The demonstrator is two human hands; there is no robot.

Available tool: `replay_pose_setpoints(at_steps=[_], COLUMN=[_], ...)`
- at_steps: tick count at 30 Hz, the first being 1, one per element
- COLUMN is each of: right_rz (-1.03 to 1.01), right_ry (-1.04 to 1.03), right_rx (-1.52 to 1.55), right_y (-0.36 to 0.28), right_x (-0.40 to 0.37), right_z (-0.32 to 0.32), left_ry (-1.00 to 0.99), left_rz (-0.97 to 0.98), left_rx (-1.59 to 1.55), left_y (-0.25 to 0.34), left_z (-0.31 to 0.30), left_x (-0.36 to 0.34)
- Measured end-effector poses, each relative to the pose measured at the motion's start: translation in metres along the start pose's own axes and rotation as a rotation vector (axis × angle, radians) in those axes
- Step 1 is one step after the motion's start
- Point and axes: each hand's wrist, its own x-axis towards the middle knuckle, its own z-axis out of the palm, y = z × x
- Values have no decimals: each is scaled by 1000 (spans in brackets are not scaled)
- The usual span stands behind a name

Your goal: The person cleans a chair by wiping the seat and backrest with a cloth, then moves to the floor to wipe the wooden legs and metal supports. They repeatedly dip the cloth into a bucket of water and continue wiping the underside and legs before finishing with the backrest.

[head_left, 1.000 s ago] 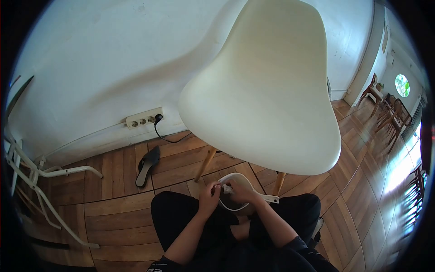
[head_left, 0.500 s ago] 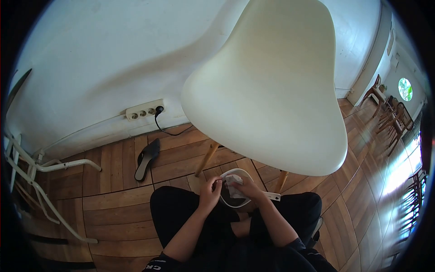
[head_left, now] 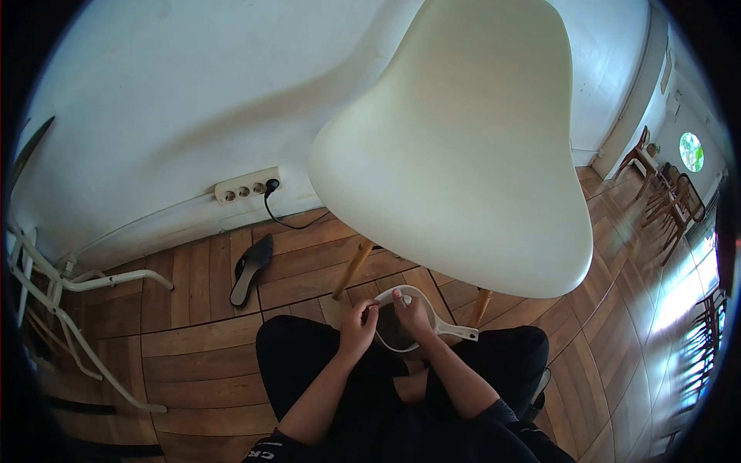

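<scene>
Since half a second ago the right hand [head_left: 413, 316] has closed over the pale cloth that showed at the far rim, so only a small white wad [head_left: 405, 299] peeps out at the fingertips. It has also slid deeper into the ring of the strainer [head_left: 457, 332]. The view and the left hand have hardly shifted.

The strainer sits tilted above the person's lap, just in front of the knees and below the front edge of the big cream chair [head_left: 455, 154]. Its handle points off to the person's right. The left hand [head_left: 357, 326] pinches the near-left part of the rim between thumb and curled fingers. The right hand is bunched, fingers pressed together on the wad against the mesh; how much of the wad it grips cannot be told.

By the look of it the strainer is light plastic, with a stiff rim and handle and a thin mesh that would give or dent under hard pressure. The rim or the handle seems the safe place to hold, not the mesh.

On the wooden floor [head_left: 201, 339] lie a dark sandal [head_left: 251, 270] and a white metal frame [head_left: 54, 309]. A power strip [head_left: 247, 187] sits at the wall's foot.
</scene>
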Motion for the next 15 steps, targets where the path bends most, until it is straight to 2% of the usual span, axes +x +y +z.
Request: replay_pose_setpoints(at_steps=[5,10,12,15], right_rz=[1,-73,-27,-6], right_ry=[2,4,-68,20], right_rx=[87,211,260,125], right_y=[-9,-15,-30,-40], right_x=[-2,2,-3,-10], right_z=[3,3,-11,-12], left_ry=[19,16,13,23], left_rz=[20,-83,-78,-30], left_rx=[2,-48,-53,-38], left_y=[1,-2,-4,-4], left_z=[-1,0,-1,1], left_x=[0,0,1,-1])
